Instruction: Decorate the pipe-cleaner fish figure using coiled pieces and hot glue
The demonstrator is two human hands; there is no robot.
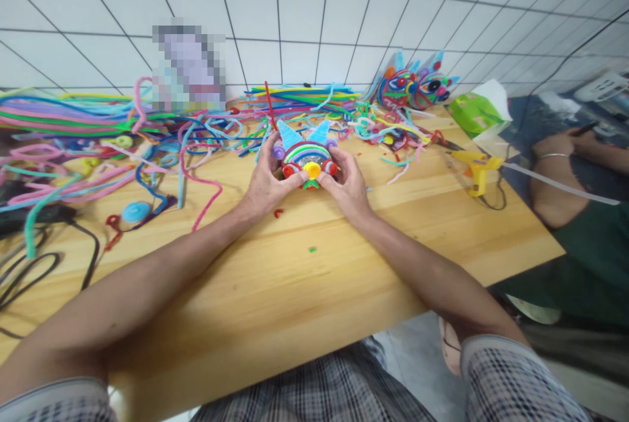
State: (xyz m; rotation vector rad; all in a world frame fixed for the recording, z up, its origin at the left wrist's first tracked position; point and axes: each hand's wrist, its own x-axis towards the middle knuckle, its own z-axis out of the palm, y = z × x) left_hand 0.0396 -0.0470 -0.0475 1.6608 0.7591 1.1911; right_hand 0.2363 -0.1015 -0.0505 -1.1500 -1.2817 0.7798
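A colourful pipe-cleaner figure (308, 152) with two pointed light-blue ears, red round cheeks and a yellow nose stands upright over the wooden table (363, 258). My left hand (271, 179) grips its left side, with the thumb by the yellow nose. On the other side my right hand (346, 185) holds it the same way, its thumb also near the nose. A red pipe cleaner (270, 104) sticks up just behind my left fingers. Small red and green scraps lie on the table in front of the figure.
Loose pipe cleaners (78, 114) spread over the left and back. Two similar figures (413, 84) stand at the back right, near a green packet (474, 114). A yellow glue gun (477, 170) lies at the right. Black cables are at the left; another person's arms (557, 179) are far right.
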